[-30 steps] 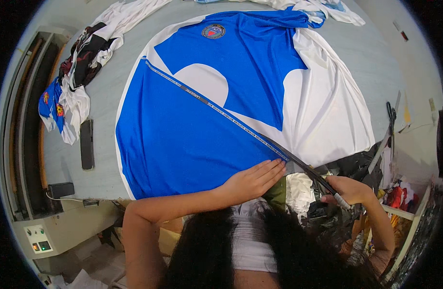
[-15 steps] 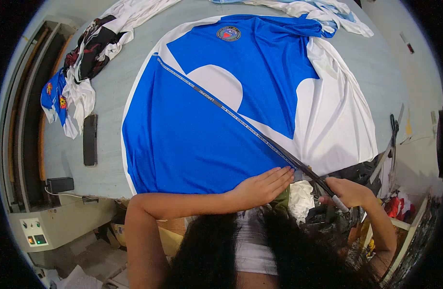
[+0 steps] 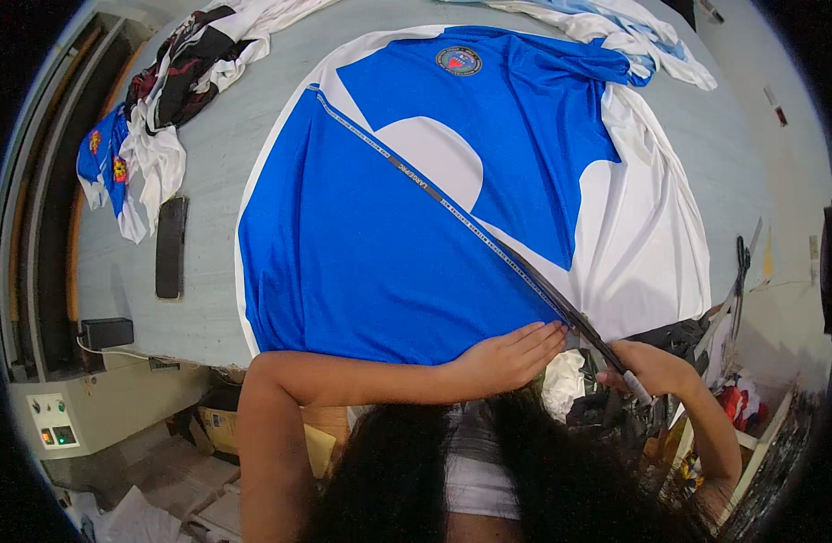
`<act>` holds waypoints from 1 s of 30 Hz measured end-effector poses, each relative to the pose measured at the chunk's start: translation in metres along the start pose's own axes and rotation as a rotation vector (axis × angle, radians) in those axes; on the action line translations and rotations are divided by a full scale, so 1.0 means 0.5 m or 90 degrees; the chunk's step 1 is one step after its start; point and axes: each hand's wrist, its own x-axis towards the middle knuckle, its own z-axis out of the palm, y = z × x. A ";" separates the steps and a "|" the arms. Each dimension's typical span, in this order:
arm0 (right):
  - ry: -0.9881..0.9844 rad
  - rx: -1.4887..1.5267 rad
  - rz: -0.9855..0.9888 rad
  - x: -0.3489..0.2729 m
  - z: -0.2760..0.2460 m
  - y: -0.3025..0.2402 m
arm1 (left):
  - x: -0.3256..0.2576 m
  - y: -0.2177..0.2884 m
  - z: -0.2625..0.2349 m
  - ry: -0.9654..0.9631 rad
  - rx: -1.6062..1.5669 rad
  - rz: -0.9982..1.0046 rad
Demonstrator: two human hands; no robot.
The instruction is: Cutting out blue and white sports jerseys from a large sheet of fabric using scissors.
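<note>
Apparently to steady the cloth [image 3: 371, 244] beneath its joined fingers, the left hand [image 3: 514, 354] lay near the right hand [image 3: 657, 369], whose fingers clamped a dark tool [image 3: 600, 346].

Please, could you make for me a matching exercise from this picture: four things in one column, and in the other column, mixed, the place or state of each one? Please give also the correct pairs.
Things
1. round badge
2. left hand
3. flat black rectangular object
4. right hand

Places and states
A. on the table, to the left of the blue-and-white cloth
B. on the far blue part of the cloth
C. closed around a long dark tool
D. palm down, fingers straight, at the near edge of the cloth

Right pairs: 1-B, 2-D, 3-A, 4-C
</note>
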 end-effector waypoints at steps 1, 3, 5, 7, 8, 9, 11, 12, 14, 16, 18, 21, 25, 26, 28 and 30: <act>-0.001 0.000 -0.002 0.008 -0.009 -0.012 | -0.001 0.000 0.003 0.005 0.001 -0.002; -0.066 -0.018 0.090 0.024 -0.026 -0.033 | -0.002 0.002 0.008 0.010 0.002 -0.006; -0.059 -0.017 0.083 0.032 -0.024 -0.034 | -0.001 0.004 0.006 0.009 0.002 -0.016; -0.055 -0.017 0.076 0.040 -0.016 -0.024 | 0.001 0.004 0.007 0.031 0.000 -0.016; -0.045 -0.021 0.055 0.040 -0.006 -0.012 | 0.001 0.005 0.007 0.051 -0.004 -0.013; -0.034 -0.026 0.035 0.040 -0.001 -0.006 | -0.001 0.005 0.007 0.053 -0.003 -0.018; -0.037 -0.032 0.029 0.039 0.000 -0.004 | -0.002 0.004 0.005 0.029 0.010 0.002; -0.038 -0.036 0.023 0.039 -0.001 -0.005 | -0.002 0.003 0.004 0.031 0.010 0.001; -0.042 -0.033 0.037 0.047 -0.012 -0.024 | -0.003 0.003 0.004 0.042 0.030 -0.010; -0.046 -0.029 0.051 0.057 -0.028 -0.052 | -0.005 0.002 0.005 0.037 0.025 -0.010; -0.020 0.028 0.019 0.067 -0.040 -0.076 | -0.006 0.002 0.007 0.032 0.019 -0.010; -0.005 -0.066 0.041 0.084 -0.035 -0.069 | -0.003 0.002 0.011 0.041 0.027 -0.003; -0.015 -0.057 0.037 0.090 -0.030 -0.054 | -0.004 0.005 0.015 0.057 0.035 -0.017; -0.010 -0.069 0.028 0.090 -0.026 -0.046 | -0.005 0.005 0.016 0.064 0.035 -0.018; -0.005 -0.081 0.020 0.092 -0.029 -0.050 | -0.005 0.007 0.020 0.063 0.032 -0.019; -0.034 -0.043 0.038 0.094 -0.042 -0.071 | -0.006 0.010 0.024 0.063 0.028 -0.016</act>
